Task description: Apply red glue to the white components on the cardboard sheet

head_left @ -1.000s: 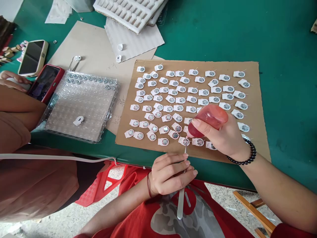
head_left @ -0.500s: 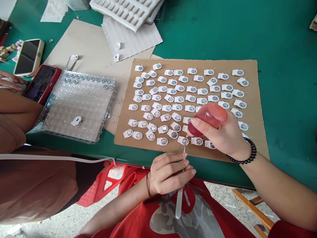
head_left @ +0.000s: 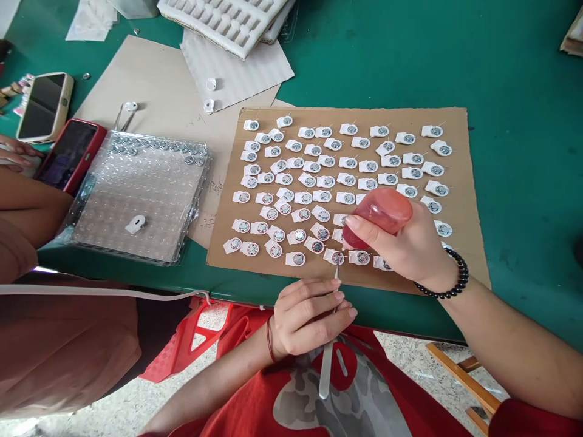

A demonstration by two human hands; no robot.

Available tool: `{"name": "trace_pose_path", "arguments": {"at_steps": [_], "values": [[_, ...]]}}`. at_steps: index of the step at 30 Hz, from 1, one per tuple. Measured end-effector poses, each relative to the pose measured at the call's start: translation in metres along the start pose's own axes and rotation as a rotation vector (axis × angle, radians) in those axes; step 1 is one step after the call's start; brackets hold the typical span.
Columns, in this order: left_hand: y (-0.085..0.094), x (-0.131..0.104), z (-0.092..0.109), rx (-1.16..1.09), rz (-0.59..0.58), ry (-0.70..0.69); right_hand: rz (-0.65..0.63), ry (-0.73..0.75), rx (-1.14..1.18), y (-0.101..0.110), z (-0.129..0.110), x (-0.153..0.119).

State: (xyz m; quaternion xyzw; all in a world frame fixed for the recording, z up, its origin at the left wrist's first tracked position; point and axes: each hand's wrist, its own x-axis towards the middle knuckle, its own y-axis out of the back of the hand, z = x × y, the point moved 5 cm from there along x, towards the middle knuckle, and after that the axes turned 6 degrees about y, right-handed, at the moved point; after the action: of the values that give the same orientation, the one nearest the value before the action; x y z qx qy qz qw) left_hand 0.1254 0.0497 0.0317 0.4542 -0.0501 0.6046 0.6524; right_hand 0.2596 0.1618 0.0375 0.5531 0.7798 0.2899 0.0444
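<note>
My left hand (head_left: 306, 318) is closed around metal tweezers (head_left: 326, 370), whose broad end hangs below the fingers. Their thin tip meets a small white piece with a round metallic centre (head_left: 334, 258) at the cardboard's front edge. My right hand (head_left: 412, 249), wearing a black bead bracelet, grips a glossy red squeeze bulb (head_left: 380, 212). The bulb's narrow end points down just above that same piece; whether they touch I cannot tell. Many similar white pieces lie spread in rough rows on the brown cardboard sheet (head_left: 223, 230), some hidden behind my right hand.
Left of the cardboard lies a clear bubble-wrapped tray (head_left: 113, 206) with small metal rings and one white piece. Beyond are another pair of tweezers (head_left: 122, 116), two phones (head_left: 44, 106) and white foam trays (head_left: 228, 24). Another person's arm (head_left: 31, 176) rests at the left.
The whole view has shifted slightly, so things appear a little further left. Both hands keep their holds and stay over the same white piece.
</note>
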Motion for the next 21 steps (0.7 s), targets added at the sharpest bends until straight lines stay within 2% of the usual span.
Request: {"name": "trace_pose_path", "arguments": {"at_steps": [21], "values": [[0.0001,0.0000,-0.0004,-0.010,-0.024,-0.005,-0.049,-0.107,-0.006,-0.0012,0.0047,-0.0006]]}}
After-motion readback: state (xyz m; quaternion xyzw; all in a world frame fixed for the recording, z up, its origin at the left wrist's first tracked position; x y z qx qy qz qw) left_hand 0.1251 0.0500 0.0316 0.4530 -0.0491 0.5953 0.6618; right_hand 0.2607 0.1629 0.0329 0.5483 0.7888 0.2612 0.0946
